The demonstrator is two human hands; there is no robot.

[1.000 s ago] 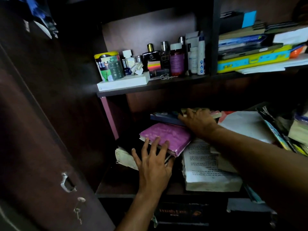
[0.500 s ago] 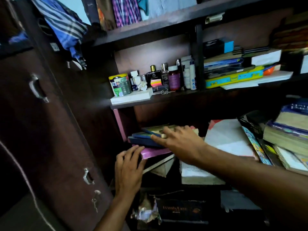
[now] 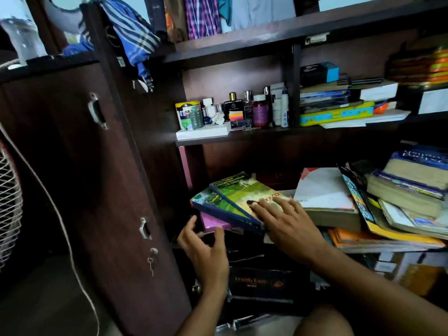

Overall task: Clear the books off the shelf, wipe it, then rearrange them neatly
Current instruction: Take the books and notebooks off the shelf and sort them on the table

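On the lower shelf, a small stack of books sticks out at a tilt. It has a green-covered book on top, a second green one under it and a pink book below. My right hand lies flat on the top green cover with its fingers spread. My left hand cups the stack's lower left corner, its thumb against the pink book's edge and its fingers curled round the dark underside. A white-covered book and a leaning pile of thick books fill the shelf to the right.
The open cabinet door stands close on the left. The shelf above holds bottles and tins and flat boxes. A black box sits below the books. A fan grille and a cord are at far left.
The view has tilted up. The stack with the green books has slid outward and tipped, my right hand now flat on its top. My left hand has moved from the pink book's top to its lower corner.
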